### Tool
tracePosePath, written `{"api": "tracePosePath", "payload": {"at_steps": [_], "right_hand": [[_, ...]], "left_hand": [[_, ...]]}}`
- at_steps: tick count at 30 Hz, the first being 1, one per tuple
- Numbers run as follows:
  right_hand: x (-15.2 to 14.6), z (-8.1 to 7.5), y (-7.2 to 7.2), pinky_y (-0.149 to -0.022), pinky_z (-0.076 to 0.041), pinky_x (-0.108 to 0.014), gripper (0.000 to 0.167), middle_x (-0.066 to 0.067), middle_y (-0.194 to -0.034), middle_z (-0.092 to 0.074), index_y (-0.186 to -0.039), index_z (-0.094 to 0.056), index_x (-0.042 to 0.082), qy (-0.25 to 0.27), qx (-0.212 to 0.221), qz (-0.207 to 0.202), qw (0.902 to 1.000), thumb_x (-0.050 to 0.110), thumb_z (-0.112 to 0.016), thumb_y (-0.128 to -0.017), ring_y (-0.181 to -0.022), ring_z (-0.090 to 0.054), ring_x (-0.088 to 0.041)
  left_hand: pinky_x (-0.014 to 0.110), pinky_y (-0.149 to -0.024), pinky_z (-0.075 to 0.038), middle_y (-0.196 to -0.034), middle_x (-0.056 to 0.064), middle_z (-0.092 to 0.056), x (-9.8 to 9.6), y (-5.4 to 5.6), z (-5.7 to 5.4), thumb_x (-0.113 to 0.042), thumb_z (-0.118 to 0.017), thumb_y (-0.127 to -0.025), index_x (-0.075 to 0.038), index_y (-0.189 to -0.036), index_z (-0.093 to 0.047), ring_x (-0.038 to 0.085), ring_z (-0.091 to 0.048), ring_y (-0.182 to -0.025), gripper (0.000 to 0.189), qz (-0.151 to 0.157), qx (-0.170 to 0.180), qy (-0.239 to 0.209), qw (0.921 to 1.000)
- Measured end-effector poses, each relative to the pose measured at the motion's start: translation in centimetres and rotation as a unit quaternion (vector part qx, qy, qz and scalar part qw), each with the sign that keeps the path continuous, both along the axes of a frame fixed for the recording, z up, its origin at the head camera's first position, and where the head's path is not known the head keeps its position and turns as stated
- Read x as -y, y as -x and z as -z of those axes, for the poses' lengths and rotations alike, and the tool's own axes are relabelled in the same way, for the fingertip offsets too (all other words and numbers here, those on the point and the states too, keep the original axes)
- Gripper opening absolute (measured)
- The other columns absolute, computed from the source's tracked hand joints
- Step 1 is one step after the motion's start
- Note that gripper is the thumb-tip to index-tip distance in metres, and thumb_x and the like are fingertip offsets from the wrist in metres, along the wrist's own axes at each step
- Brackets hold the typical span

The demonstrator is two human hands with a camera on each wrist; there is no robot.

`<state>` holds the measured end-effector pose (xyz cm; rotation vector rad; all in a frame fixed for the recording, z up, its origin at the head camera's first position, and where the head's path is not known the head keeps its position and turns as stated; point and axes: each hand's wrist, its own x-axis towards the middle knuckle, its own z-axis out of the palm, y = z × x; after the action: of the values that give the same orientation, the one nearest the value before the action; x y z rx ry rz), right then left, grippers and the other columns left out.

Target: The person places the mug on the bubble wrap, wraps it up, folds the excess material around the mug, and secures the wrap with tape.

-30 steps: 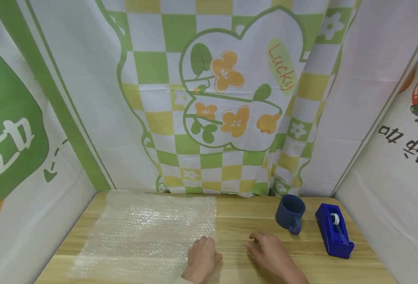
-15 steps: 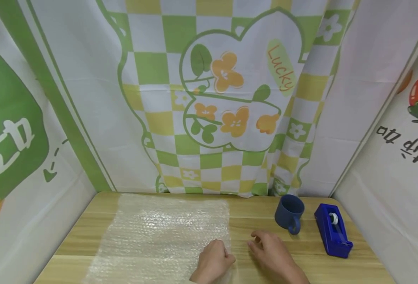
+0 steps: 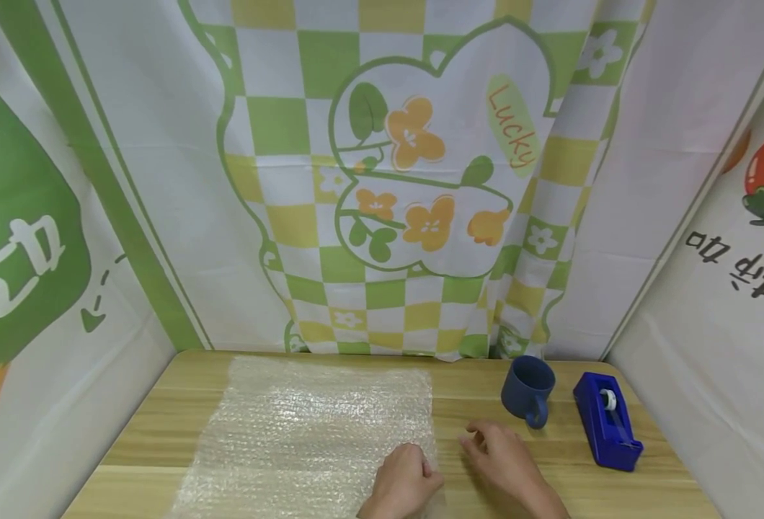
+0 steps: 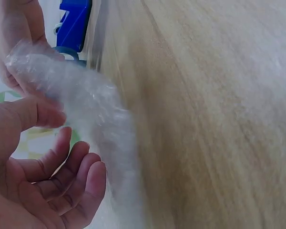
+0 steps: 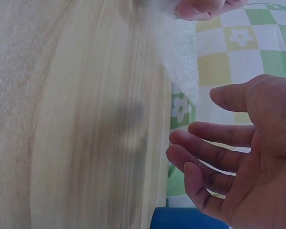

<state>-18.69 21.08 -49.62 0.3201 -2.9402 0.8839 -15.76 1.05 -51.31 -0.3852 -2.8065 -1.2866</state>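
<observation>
A clear sheet of bubble wrap (image 3: 304, 432) lies spread over the left and middle of the wooden table. My left hand (image 3: 403, 481) pinches its near right edge between thumb and fingers; in the left wrist view, part of the bubble wrap (image 4: 100, 105) rises from the table beside the fingertips. To the right, my right hand (image 3: 505, 461) is held over bare wood, its fingers (image 5: 209, 148) loosely bent with nothing between them. Beyond the right hand a dark blue mug (image 3: 523, 391) stands upright, handle toward the near side.
A blue tape dispenser (image 3: 609, 425) with a roll of tape sits at the right end of the table (image 3: 129, 432). A checked curtain (image 3: 414, 288) hangs along the back edge, and printed white cloth walls (image 3: 713, 346) close in both sides.
My left hand has moved right and slightly nearer, and the bubble wrap has slid right with it. My right hand has shifted slightly to the right. Mug and dispenser stay on the table.
</observation>
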Motion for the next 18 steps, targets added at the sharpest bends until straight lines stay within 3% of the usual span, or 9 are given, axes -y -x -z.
{"api": "tracePosePath", "payload": {"at_steps": [8,13,18], "right_hand": [[0.1,0.2,0.0,-0.066,-0.054,-0.037,0.026,0.002,-0.085,-0.069,-0.109,-0.072,0.002,0.004,0.016,-0.004,0.9998,0.024,-0.073,-0.094,-0.074,-0.064,-0.013],[0.6,0.5,-0.2,-0.064,-0.054,-0.033,0.026,0.005,-0.082,-0.067,-0.107,-0.073,0.002,0.009,0.007,-0.018,0.9998,0.024,-0.073,-0.094,-0.074,-0.063,-0.011],[1.3,1.1,-0.4,-0.061,-0.049,-0.029,0.041,0.008,-0.073,-0.059,-0.109,-0.072,-0.001,0.001,0.012,-0.035,0.9993,0.037,-0.073,-0.094,-0.065,-0.054,-0.007]], "left_hand": [[0.028,-0.054,-0.044,-0.075,-0.005,-0.057,1.2,0.4,-0.6,-0.023,-0.079,-0.079,-0.011,-0.075,-0.063,0.01,-0.051,-0.065,0.021,-0.006,-0.022,0.016,0.9996],[0.028,-0.054,-0.043,-0.077,-0.004,-0.054,2.7,0.5,-0.7,-0.02,-0.077,-0.081,-0.009,-0.081,-0.064,0.01,-0.049,-0.067,0.017,-0.012,-0.023,0.024,0.9994],[0.029,-0.055,-0.045,-0.081,-0.001,-0.055,4.6,0.8,-1.2,-0.021,-0.076,-0.084,-0.007,-0.087,-0.065,0.012,-0.05,-0.071,0.018,-0.018,-0.012,0.02,0.9996]]}}
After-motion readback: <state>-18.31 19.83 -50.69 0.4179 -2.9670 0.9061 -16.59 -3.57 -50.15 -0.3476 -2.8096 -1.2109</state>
